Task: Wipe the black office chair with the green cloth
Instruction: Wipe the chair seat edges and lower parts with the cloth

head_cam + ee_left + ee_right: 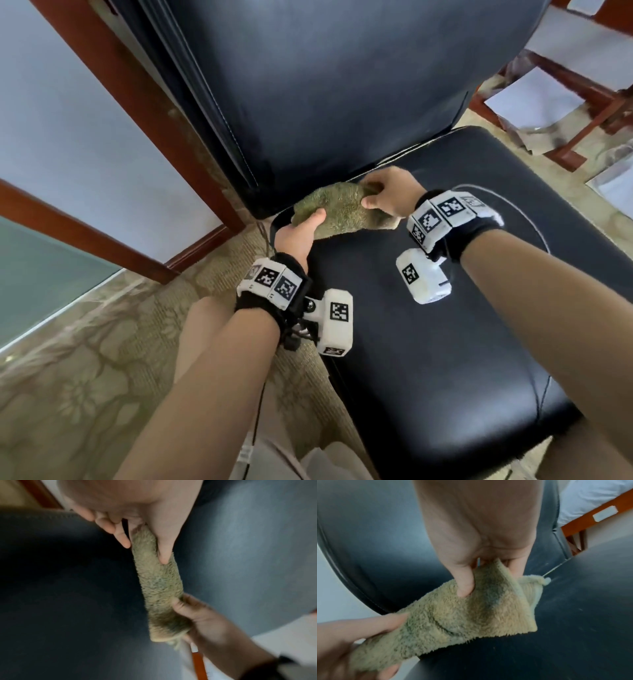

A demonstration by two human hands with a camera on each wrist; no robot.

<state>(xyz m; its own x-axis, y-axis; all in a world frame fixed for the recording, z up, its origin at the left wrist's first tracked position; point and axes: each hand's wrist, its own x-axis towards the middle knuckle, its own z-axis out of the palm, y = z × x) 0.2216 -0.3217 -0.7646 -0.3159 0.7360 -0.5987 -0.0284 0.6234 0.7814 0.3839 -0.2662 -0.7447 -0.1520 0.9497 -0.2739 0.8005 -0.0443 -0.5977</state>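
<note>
The green cloth point(337, 210) is folded and held between both hands just above the rear left corner of the black office chair's seat point(445, 325), in front of its backrest point(325, 85). My left hand point(301, 229) grips the cloth's left end, thumb on top. My right hand point(383, 195) pinches the right end. In the left wrist view the cloth point(157, 582) looks like a roll stretched from my left hand point(145, 536) to my right hand point(197, 612). In the right wrist view my right hand point(479, 568) pinches a folded corner of the cloth point(453, 615) and the left hand point(359, 628) holds the other end.
A wall with red-brown wooden trim point(113, 89) stands left of the chair. Patterned beige carpet point(68, 359) covers the floor. Wooden furniture legs and loose white papers point(565, 85) lie at the far right. A thin cable point(507, 202) loops over the seat from my right wrist.
</note>
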